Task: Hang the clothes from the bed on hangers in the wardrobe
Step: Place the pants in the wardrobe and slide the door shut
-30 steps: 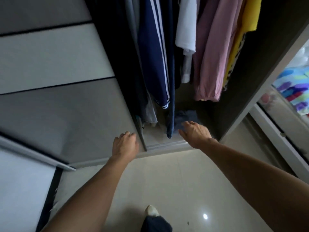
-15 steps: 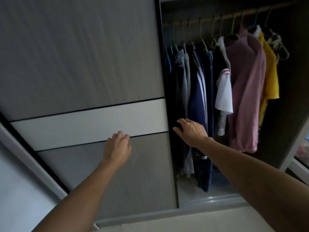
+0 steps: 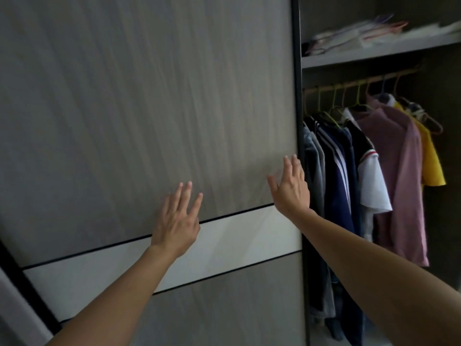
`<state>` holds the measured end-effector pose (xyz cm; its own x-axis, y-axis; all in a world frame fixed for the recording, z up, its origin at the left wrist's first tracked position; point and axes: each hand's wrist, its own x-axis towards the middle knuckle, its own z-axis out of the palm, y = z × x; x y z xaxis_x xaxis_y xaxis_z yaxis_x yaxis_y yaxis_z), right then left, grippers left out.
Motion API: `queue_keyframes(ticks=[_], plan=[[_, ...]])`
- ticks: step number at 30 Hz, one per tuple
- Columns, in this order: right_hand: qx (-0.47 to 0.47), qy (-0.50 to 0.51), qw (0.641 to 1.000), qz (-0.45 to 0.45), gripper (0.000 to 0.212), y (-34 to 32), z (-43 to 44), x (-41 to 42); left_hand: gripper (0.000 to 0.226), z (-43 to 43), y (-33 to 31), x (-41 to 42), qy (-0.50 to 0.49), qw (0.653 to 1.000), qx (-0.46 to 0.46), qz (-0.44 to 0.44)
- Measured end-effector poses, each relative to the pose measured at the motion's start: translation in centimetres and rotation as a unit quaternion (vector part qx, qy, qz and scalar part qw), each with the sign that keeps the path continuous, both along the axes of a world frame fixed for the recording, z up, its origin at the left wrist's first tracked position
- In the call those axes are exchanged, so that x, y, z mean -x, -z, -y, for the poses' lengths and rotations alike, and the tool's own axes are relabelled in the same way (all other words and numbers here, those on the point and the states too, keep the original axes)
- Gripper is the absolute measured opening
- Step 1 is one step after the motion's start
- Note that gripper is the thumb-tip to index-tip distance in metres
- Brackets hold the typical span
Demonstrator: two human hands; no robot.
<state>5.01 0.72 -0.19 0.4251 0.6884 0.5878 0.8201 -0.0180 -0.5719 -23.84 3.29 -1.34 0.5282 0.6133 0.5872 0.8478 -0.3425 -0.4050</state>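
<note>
1. Head view, hands: the left hand (image 3: 175, 223) lies against the sliding door (image 3: 149, 96) just above its white band (image 3: 237, 236), with the fingers straight and spread apart. The right hand (image 3: 290, 188) is raised further right, its fingers straight and close together, with the tips beside the door's dark right edge. Neither hand holds anything. I cannot tell if the palms press the panel or sit just off it.

2. Head view, task things: the wardrobe (image 3: 441, 78) stands open on the right. Its rail (image 3: 361, 81) carries hangers (image 3: 335, 106) with a navy striped top (image 3: 336, 166), a pink shirt (image 3: 396, 171) and a yellow shirt (image 3: 431, 166). A bare hanger (image 3: 429, 121) hangs at the far right end. Above the rail, a shelf (image 3: 374, 52) holds a blurred pile of papers (image 3: 374, 31). The bed and its clothes are out of sight.

3. Step in hand, as I judge it: sliding the door along its track. Both palms should stay flat and push level and sideways, not inward, so the panel does not bind. The right fingers should stay clear of the edge, and the nearest hanging sleeves should be kept out of the door's path.

4. Writing: no brand, label or lettering can be read anywhere.
</note>
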Motion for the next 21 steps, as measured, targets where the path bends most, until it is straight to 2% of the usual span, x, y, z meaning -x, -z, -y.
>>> queue_keyframes(ticks=[4,8,14,21], plan=[[0.025,-0.006,1.0,0.015,0.077,0.6,-2.5,1.9,0.061,-2.9,1.9,0.7,0.003,0.999,-0.011,-0.03],[0.034,0.016,0.999,0.025,0.078,1.9,-4.1,1.6,0.06,-5.1,3.4,1.2,0.041,0.995,-0.087,-0.041],[0.033,0.034,0.997,0.058,0.074,3.5,-5.7,0.2,0.058,-7.7,5.1,0.7,0.087,0.984,-0.158,-0.007],[0.009,0.066,0.995,0.077,0.075,4.5,-6.4,-2.3,0.057,-8.6,5.6,-1.6,0.119,0.975,-0.186,0.011]])
